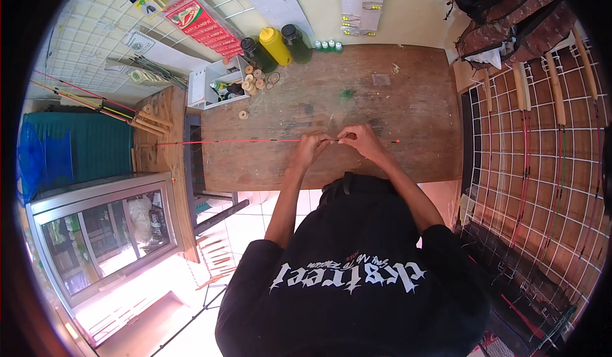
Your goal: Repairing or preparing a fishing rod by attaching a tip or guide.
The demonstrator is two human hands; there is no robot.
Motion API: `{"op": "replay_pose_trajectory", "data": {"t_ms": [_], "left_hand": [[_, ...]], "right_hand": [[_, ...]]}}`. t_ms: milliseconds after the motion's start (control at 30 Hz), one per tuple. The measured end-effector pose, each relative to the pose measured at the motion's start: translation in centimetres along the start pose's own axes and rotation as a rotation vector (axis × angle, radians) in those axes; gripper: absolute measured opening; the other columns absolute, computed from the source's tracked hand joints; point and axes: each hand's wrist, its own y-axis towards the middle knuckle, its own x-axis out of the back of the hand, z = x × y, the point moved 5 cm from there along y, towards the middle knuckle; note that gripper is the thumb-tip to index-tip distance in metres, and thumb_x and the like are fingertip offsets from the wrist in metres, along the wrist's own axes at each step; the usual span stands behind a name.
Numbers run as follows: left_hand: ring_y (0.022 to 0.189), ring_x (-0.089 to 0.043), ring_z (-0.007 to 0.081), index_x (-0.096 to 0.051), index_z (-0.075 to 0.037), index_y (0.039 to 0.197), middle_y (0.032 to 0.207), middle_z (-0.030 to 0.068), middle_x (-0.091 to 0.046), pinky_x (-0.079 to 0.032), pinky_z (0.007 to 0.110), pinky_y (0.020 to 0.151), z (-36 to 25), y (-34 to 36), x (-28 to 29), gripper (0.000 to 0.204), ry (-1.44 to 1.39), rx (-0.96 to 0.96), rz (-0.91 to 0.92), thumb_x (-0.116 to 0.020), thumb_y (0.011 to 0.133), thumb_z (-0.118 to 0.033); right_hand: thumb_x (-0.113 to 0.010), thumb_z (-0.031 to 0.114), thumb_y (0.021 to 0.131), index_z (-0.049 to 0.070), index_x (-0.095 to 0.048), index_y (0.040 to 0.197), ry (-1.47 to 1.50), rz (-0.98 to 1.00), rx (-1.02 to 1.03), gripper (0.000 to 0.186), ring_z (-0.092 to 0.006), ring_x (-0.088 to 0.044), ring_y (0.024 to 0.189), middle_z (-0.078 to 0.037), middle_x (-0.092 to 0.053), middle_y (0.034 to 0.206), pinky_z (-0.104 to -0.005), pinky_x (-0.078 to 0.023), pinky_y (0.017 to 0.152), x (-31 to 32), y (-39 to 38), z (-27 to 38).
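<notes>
There you were, left hand [312,148] gripping the thin red rod [242,141] over the wooden table [306,99], right hand [359,141] pinched closed just beside, on what I couldn't tell, and a firm left hold with light right fingertips looked the surest way.

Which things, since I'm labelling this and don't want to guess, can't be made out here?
Head view: what the right hand pinches; too small, and its fingers cover it.
Head view: the stretch of red rod at the left hand; that hand hides it.
Head view: the full outline of the bag, upper right; the picture's edge cuts it.
Head view: some contents of the white box; too small.
</notes>
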Motion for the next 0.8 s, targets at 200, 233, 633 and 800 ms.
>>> {"op": "replay_pose_trajectory", "data": {"t_ms": [200, 233, 633, 800], "left_hand": [[0.082, -0.065, 0.0282, -0.067, -0.001, 0.097, 0.091, 0.016, -0.066, -0.049, 0.035, 0.071, -1.1, 0.5, 0.8, 0.015, -0.026, -0.036, 0.007, -0.06, 0.084, -0.006], [0.081, -0.065, 0.0269, -0.067, -0.001, 0.097, 0.091, 0.015, -0.067, -0.05, 0.035, 0.071, -1.1, 0.6, 0.9, 0.015, -0.073, -0.019, -0.006, -0.06, 0.084, -0.005], [0.075, -0.064, 0.0216, -0.069, -0.003, 0.096, 0.084, 0.0115, -0.066, -0.049, 0.033, 0.065, -0.9, 0.9, 1.3, 0.016, -0.124, -0.006, -0.03, -0.06, 0.082, 0.0], [0.075, -0.064, 0.0208, -0.068, -0.003, 0.095, 0.084, 0.0111, -0.066, -0.048, 0.032, 0.065, -1.5, 0.9, 1.5, 0.017, -0.101, -0.026, -0.04, -0.059, 0.081, 0.003]], "right_hand": [[-0.069, 0.011, 0.076, 0.001, -0.067, 0.089, -0.067, -0.102, 0.025, 0.017, -0.0246, -0.063, 0.068, -0.017, -0.066, 0.077, -0.0342, -0.048, 0.061, 1.7, -0.6, 1.2], [-0.069, 0.011, 0.076, 0.001, -0.067, 0.089, -0.066, -0.103, 0.025, 0.017, -0.0246, -0.063, 0.068, -0.017, -0.066, 0.077, -0.0342, -0.048, 0.061, 1.8, -0.6, 1.1], [-0.064, 0.01, 0.083, -0.002, -0.061, 0.085, -0.002, -0.138, 0.012, 0.013, -0.0141, -0.058, 0.06, -0.01, -0.063, 0.072, -0.0293, -0.045, 0.055, 2.5, -0.6, 1.8], [-0.063, 0.009, 0.084, -0.003, -0.06, 0.085, -0.036, -0.186, 0.056, 0.012, -0.0141, -0.056, 0.058, -0.01, -0.063, 0.072, -0.0291, -0.044, 0.055, 2.4, -0.6, 1.0]]}}
